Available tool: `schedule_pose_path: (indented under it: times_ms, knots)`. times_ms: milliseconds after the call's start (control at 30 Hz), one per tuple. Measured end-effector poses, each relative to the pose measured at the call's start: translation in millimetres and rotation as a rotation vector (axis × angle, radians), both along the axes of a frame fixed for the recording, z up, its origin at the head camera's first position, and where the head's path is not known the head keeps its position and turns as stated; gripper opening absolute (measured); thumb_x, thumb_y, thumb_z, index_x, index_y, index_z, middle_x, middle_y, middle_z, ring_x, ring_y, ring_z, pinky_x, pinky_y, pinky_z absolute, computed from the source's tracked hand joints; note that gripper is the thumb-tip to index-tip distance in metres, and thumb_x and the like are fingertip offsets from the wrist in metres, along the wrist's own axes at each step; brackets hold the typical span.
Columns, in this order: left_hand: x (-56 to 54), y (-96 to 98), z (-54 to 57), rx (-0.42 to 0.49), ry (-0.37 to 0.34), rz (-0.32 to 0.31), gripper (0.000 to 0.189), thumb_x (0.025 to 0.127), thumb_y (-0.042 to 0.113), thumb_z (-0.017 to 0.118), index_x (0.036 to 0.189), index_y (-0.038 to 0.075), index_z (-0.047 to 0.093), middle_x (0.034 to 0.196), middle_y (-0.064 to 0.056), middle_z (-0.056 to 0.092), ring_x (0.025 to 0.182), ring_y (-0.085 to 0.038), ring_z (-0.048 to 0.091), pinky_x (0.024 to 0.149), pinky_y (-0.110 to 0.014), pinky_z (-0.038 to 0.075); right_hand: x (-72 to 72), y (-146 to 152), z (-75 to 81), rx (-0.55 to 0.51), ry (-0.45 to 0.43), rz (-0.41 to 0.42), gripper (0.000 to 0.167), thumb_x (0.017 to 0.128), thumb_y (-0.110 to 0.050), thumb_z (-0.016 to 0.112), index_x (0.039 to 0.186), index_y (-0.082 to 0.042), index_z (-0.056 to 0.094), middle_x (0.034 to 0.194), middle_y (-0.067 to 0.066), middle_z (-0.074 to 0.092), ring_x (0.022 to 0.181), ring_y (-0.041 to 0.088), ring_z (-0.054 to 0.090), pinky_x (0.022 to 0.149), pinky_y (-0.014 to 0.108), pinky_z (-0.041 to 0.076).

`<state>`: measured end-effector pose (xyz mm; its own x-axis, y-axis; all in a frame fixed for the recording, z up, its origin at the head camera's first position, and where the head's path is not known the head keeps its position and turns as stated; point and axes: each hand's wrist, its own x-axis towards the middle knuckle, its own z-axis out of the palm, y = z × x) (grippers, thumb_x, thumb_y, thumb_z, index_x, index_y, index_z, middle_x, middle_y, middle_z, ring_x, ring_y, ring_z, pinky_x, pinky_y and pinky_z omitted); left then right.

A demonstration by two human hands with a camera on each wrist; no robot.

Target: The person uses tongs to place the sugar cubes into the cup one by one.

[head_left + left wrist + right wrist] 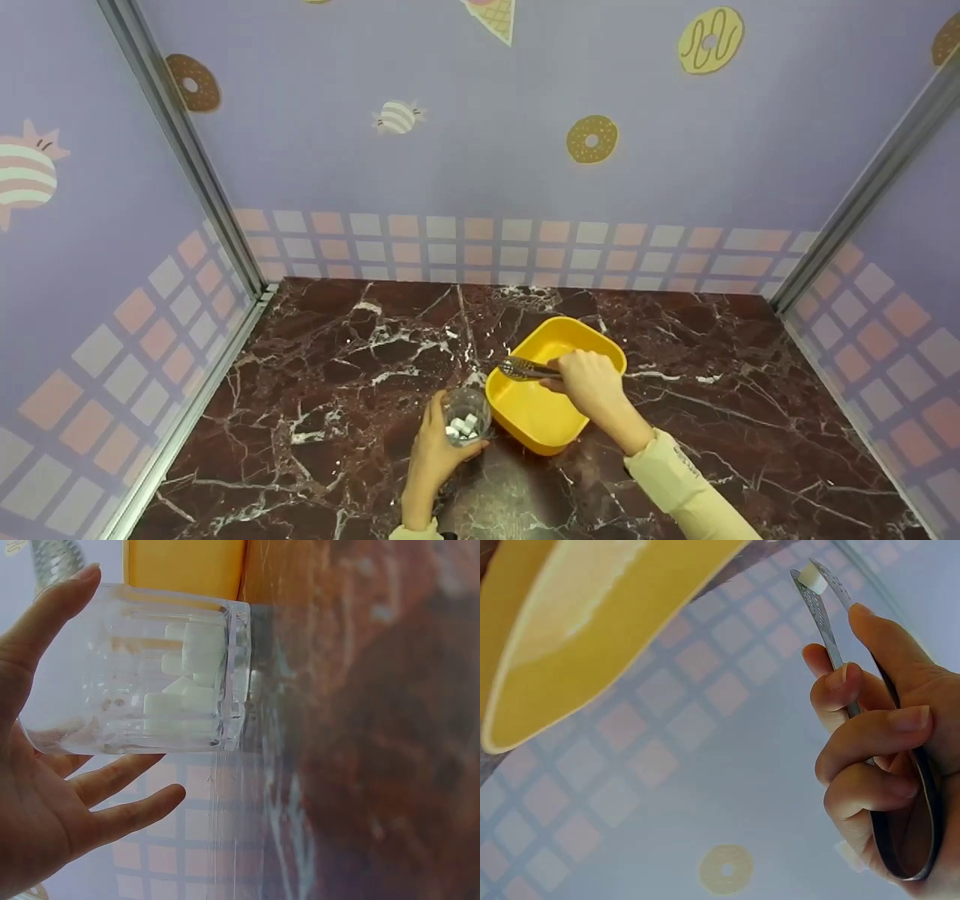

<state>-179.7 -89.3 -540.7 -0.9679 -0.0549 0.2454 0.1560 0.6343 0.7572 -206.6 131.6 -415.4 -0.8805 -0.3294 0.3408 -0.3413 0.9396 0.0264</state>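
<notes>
My left hand (437, 448) grips a clear glass (127, 675) standing on the marble table, thumb on one side and fingers round the other. Several white cubes (196, 652) lie at the bottom of the glass. My right hand (590, 381) holds perforated metal tongs (525, 368) over the yellow basin (555, 448). Between the tong tips a single white cube (812, 577) is pinched, plain in the right wrist view. In the head view the tips point left, toward the glass, and the right hand covers part of the basin.
The dark red marble table (337, 420) has white veins. Purple walls (480, 172) with printed sweets and checks enclose it at the back and both sides, with metal posts (180, 142) at the corners. The basin stands just right of the glass.
</notes>
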Motion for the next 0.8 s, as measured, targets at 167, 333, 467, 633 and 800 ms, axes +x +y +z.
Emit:
schedule_pose_path:
  times_ms: [167, 333, 467, 633, 800]
  knots:
    - [-0.1, -0.4, 0.4, -0.002, 0.004, 0.000, 0.098, 0.052, 0.038, 0.083, 0.129, 0.007, 0.032, 0.125, -0.019, 0.045, 0.100, -0.042, 0.055, 0.080, -0.052, 0.050, 9.1, -17, 3.2, -0.010, 0.009, 0.051, 0.024, 0.070, -0.042, 0.069, 0.064, -0.019, 0.064, 0.055, 0.001, 0.057, 0.048, 0.022, 0.052, 0.036, 0.035, 0.036]
    - [-0.8, -0.4, 0.0, -0.010, 0.021, -0.004, 0.097, 0.051, 0.037, 0.084, 0.128, 0.007, 0.033, 0.123, -0.018, 0.046, 0.098, -0.041, 0.056, 0.078, -0.051, 0.050, 18.0, -31, 2.5, 0.027, 0.012, 0.080, 0.027, 0.070, -0.044, 0.067, 0.061, -0.019, 0.061, 0.052, -0.002, 0.054, 0.045, 0.021, 0.050, 0.036, 0.033, 0.035]
    - [-1.0, 0.0, 0.3, -0.007, 0.031, -0.005, 0.096, 0.051, 0.038, 0.084, 0.128, 0.007, 0.034, 0.122, -0.018, 0.047, 0.098, -0.039, 0.057, 0.078, -0.050, 0.051, 22.8, -40, -0.7, 0.062, 0.008, 0.087, 0.026, 0.071, -0.043, 0.067, 0.062, -0.019, 0.061, 0.052, -0.003, 0.053, 0.044, 0.020, 0.048, 0.035, 0.032, 0.034]
    - [-0.1, -0.4, 0.9, 0.000, 0.032, -0.014, 0.097, 0.052, 0.038, 0.083, 0.129, 0.007, 0.033, 0.124, -0.019, 0.047, 0.097, -0.040, 0.056, 0.077, -0.050, 0.051, 26.3, -47, -7.2, 0.109, 0.030, 0.112, 0.027, 0.070, -0.043, 0.067, 0.061, -0.019, 0.060, 0.050, -0.002, 0.051, 0.043, 0.019, 0.046, 0.034, 0.031, 0.033]
    - [0.4, -0.9, 1.3, -0.007, 0.034, -0.018, 0.097, 0.053, 0.039, 0.083, 0.130, 0.008, 0.032, 0.125, -0.018, 0.046, 0.097, -0.040, 0.057, 0.075, -0.050, 0.051, 26.8, -50, -13.9, 0.124, 0.031, 0.121, 0.028, 0.070, -0.044, 0.068, 0.061, -0.019, 0.058, 0.050, -0.002, 0.049, 0.042, 0.018, 0.043, 0.034, 0.030, 0.032]
